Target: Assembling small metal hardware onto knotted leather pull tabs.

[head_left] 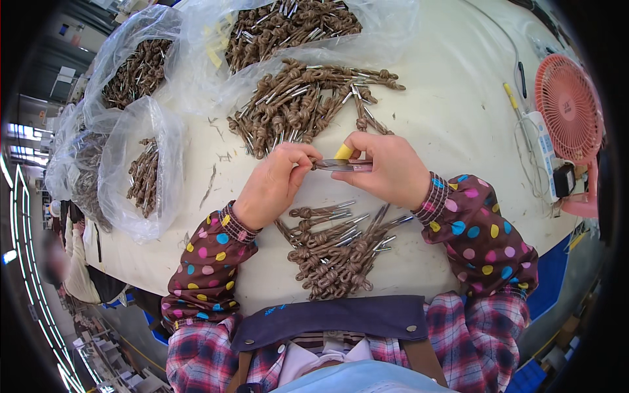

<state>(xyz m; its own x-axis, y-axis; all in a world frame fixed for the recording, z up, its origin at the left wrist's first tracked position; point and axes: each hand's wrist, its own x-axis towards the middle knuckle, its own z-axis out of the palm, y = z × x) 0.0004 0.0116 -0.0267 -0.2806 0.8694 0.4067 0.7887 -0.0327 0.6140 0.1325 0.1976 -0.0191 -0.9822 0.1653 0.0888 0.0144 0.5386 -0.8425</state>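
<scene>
Pinching brown cord, the left hand had fingers closed; the right hand gripped snips; knotted cords lay at six o'clock.

bright, soft light covers the tabletop; strip lights glare at left; edges bend, corners blacken.

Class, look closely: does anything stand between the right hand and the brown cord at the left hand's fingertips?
Only the metal snips, which the right hand itself holds; their tips point toward the brown cord pinched in the left hand. Nothing else visible stands between. The large cord pile lies beyond the hands.
</scene>
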